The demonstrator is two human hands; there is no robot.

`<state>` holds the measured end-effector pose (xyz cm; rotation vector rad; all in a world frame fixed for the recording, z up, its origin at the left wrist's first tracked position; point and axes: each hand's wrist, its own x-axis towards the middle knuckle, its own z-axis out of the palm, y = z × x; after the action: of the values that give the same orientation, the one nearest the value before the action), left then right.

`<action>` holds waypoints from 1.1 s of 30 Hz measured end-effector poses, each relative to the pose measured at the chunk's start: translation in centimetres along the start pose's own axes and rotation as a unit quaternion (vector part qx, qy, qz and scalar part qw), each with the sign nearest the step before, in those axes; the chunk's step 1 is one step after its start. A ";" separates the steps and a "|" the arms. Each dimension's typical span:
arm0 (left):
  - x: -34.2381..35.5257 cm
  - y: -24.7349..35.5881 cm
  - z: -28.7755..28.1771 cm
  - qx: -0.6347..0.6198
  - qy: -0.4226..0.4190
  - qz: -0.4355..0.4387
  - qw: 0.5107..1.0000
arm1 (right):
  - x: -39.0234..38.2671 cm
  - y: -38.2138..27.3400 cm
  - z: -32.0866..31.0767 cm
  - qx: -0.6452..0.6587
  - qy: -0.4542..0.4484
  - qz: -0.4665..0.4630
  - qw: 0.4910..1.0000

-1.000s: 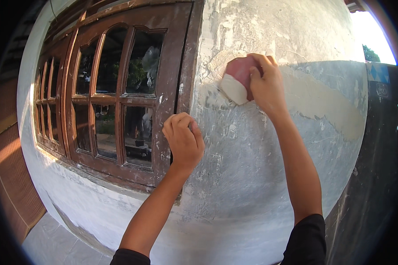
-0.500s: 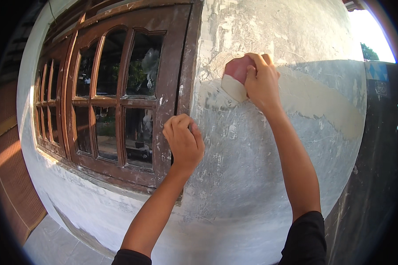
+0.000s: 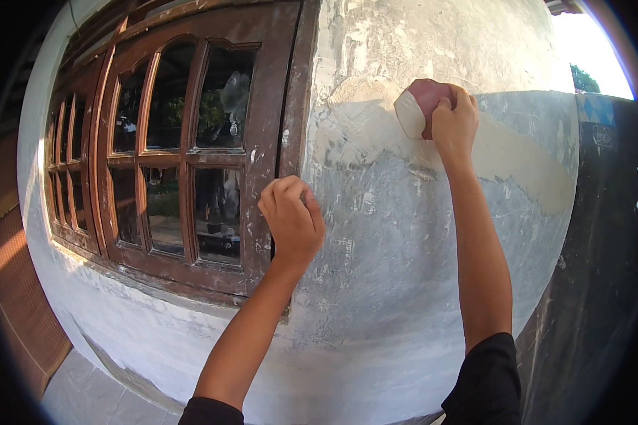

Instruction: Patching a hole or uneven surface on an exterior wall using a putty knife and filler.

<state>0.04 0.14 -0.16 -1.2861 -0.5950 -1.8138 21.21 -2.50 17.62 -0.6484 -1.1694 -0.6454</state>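
Observation:
My right hand (image 3: 455,127) pinches a red putty scraper (image 3: 436,93) by its right side. Cream putty (image 3: 412,117) coats the left part of the scraper's face. The tool is up against the grey plastered wall (image 3: 397,241), over a wet beige band of putty (image 3: 521,152) that runs to the right. My left hand (image 3: 290,219) is closed, raised in front of the window frame's right edge. Something small and dark shows between its thumb and fingers, too hidden to name.
A brown wooden window (image 3: 252,212) with several glass panes fills the left, its frame flecked with white. Below it runs a whitish sill wall (image 3: 156,312). A dark wall (image 3: 602,234) stands at the right, and a woven brown panel (image 3: 25,283) is at the far left.
My right hand and the scraper have moved right and slightly up along the wall, and the scraper has turned. Beige putty shows where it was. My left hand has hardly moved.

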 end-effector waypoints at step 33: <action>-19.8 30.2 4.0 -0.382 -0.295 0.063 0.874 | -14.7 13.4 -30.5 -0.049 -0.034 0.196 0.979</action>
<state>30.11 -6.74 -19.34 -2.3969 -0.0576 -1.5711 46.03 -14.87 -5.96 -0.9625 -1.0371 -0.3483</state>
